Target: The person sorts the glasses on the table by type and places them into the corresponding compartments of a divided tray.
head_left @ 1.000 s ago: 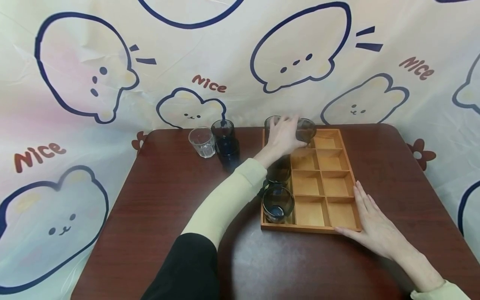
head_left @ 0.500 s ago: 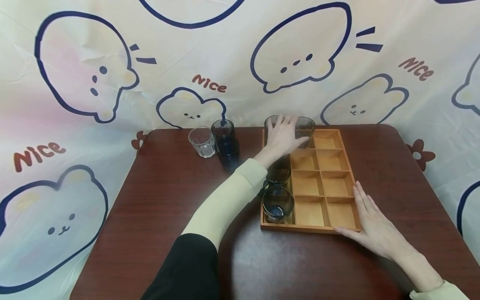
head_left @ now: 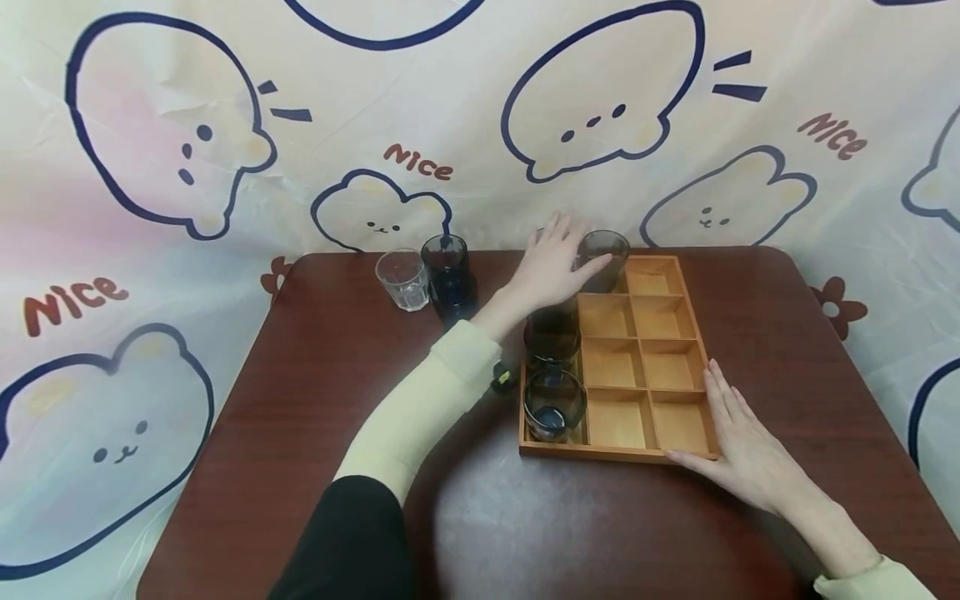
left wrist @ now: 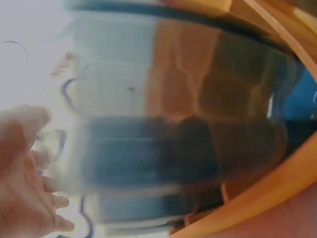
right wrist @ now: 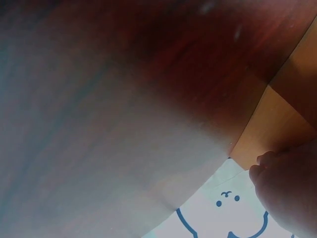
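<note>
Brown table (head_left: 315,400) under tray (head_left: 600,452), glasses (head_left: 409,292)

The desk (head_left: 322,400) has a dark reddish-brown, wood-grained top with rounded far corners. A pale, creased backdrop sheet (head_left: 465,108) stands behind it and extends along both sides. The print comprises navy cartoon animal heads (head_left: 112,425), reddish-brown "Nice" lettering (head_left: 75,306) and brown flowers (head_left: 846,292) beside the left and right desk edges. A diffuse, whitish reflection (head_left: 517,525) lies on the near desk surface.

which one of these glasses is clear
The leftmost glass in the head view, outside the tray: it is colourless, while the other glasses are dark-tinted.
</note>
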Motion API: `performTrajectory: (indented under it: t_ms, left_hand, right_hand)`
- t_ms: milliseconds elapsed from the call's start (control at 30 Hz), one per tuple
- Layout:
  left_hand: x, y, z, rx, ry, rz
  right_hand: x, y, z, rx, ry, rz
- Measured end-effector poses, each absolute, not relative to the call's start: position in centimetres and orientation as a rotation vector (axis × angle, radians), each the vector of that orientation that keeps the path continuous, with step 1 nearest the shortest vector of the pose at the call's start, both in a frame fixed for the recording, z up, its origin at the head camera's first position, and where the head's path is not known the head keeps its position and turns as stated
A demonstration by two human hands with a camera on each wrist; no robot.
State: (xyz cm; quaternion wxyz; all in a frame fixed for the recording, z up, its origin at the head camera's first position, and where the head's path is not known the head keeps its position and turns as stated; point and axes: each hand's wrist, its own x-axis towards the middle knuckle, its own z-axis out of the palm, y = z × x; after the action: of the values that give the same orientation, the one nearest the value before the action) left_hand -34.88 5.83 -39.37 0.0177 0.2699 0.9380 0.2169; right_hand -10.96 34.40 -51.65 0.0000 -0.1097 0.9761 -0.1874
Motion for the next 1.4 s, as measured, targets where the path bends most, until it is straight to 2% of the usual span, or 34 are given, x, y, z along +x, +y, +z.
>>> performTrajectory:
  t_ms: [200, 533, 733, 900, 1067, 1300, 1400]
  left_hand:
    - [-32.2, 1.4, -38.7, 0.874, 2.958, 0.811]
    - [-29.3, -5.6, -41.0, 0.777, 3.167, 0.922]
    - [-28.5, -8.7, -43.1, 0.547, 3.285, 0.924]
    - [-28.1, -9.9, -44.7, 0.305, 3.299, 1.112]
    - [-28.2, -9.9, -46.5, 0.214, 3.202, 1.373]
    - [-33.8, -10.6, -57.4, 0.048, 3.159, 1.614]
    - [-33.9, -10.1, -57.6, -0.022, 3.08, 1.727]
  right_hand:
    - [-10.9, 34.4, -51.5, -0.326, 3.051, -0.615]
    - [-11.0, 34.3, -51.5, -0.303, 3.027, -0.636]
    - [-11.0, 34.2, -51.6, -0.303, 3.029, -0.639]
    - [-11.0, 34.3, -51.7, -0.324, 3.05, -0.631]
    - [-10.9, 34.3, -51.8, -0.321, 3.051, -0.628]
    - [-10.8, 34.2, -51.7, -0.3, 3.038, -0.639]
    - [-10.9, 34.2, -51.7, -0.307, 3.041, -0.637]
